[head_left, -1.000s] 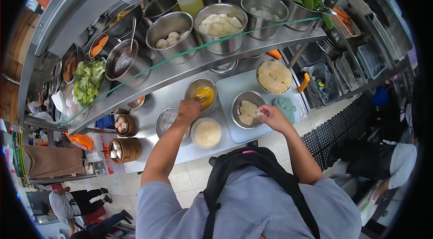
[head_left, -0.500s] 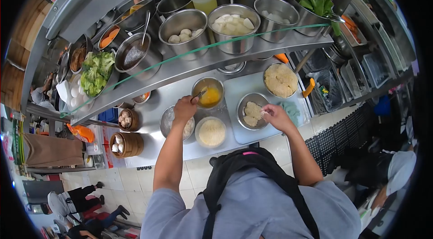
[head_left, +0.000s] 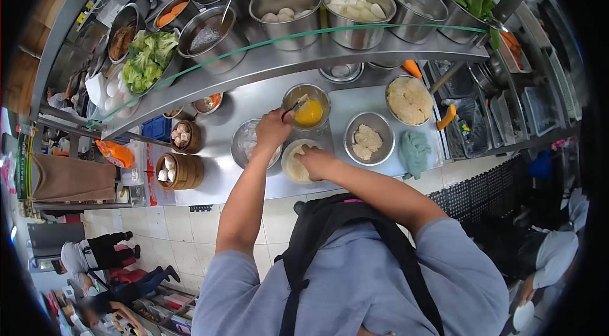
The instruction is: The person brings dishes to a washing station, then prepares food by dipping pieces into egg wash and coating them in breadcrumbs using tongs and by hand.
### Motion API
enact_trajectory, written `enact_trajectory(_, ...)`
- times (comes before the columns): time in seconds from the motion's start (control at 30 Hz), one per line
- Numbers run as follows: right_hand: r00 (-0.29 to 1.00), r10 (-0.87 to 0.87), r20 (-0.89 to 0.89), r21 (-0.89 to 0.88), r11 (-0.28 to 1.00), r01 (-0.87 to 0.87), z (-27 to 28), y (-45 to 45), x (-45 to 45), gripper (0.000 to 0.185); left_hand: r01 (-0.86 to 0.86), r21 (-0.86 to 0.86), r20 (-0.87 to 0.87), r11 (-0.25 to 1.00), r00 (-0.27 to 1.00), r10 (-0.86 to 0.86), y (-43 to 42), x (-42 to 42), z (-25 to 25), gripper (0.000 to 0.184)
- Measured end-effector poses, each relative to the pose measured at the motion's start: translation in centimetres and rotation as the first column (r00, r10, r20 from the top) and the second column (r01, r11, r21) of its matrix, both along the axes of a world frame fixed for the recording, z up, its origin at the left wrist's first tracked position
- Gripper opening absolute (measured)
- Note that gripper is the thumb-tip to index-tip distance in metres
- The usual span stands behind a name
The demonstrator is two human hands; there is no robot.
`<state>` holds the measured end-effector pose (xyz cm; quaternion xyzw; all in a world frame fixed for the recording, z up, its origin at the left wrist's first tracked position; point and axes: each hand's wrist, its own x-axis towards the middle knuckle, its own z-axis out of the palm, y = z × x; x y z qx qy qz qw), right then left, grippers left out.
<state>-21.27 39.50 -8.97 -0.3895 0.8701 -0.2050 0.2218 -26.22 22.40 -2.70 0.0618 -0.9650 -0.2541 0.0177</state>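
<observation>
My left hand point(head_left: 274, 128) is closed round a slim dark-handled utensil point(head_left: 297, 105), its exact kind unclear. The utensil's end is over a metal bowl point(head_left: 325, 96) of beaten egg point(head_left: 309, 113), with a pale coated piece point(head_left: 304, 99) at its tip. My right hand point(head_left: 315, 162) reaches down into a bowl of breadcrumbs point(head_left: 294, 168); its fingertips are hidden there. Left of it, beneath my left wrist, stands a metal bowl of white flour point(head_left: 246, 139). To the right, several crumbed pieces point(head_left: 366, 141) lie in another metal bowl point(head_left: 389, 146).
A full bowl of crumbed pieces point(head_left: 409, 100) and a green cloth point(head_left: 415, 152) sit at the right. Bamboo steamers point(head_left: 190, 173) stand on the left. A metal shelf point(head_left: 279, 70) with several pots overhangs the counter's back. Other people are at the lower left and right.
My right hand has moved left, from the bowl of crumbed pieces into the breadcrumbs. My left hand stays by the egg bowl, where a pale piece now shows at the utensil's tip. The view has shifted slightly.
</observation>
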Motion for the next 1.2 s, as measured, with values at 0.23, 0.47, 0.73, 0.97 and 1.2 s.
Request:
enact_trajectory(0.23,0.967,-0.095,-0.238,0.146,0.98,0.132,-5.2,-2.2,0.7,0.052,-0.059,0.069,0.059,0.996,0.997,0.055,-0.5,0.7,2.1,0.036)
enact_trajectory(0.47,0.979,-0.144,-0.143,0.129,0.978,0.162,-3.6,-0.6,-0.9,0.041,-0.048,0.032,-0.036,0.998,0.998,0.05,-0.1,1.1,0.8,0.033)
enact_trajectory(0.73,0.907,-0.389,0.162,-0.193,0.889,0.416,-0.8,3.6,-1.8,0.042,-0.067,0.079,-0.04,0.995,0.997,0.07,0.3,2.2,0.7,0.033)
enact_trajectory(0.97,0.746,-0.562,0.359,-0.387,0.638,0.666,2.9,9.1,-2.9,0.026,-0.019,0.286,0.075,0.958,0.997,-0.003,-1.9,7.7,4.5,0.035)
enact_trajectory(1.2,0.756,-0.551,0.352,-0.379,0.655,0.654,1.8,7.1,-3.3,0.025,-0.004,-0.086,0.135,0.996,0.991,0.015,-0.3,13.6,-3.8,0.035)
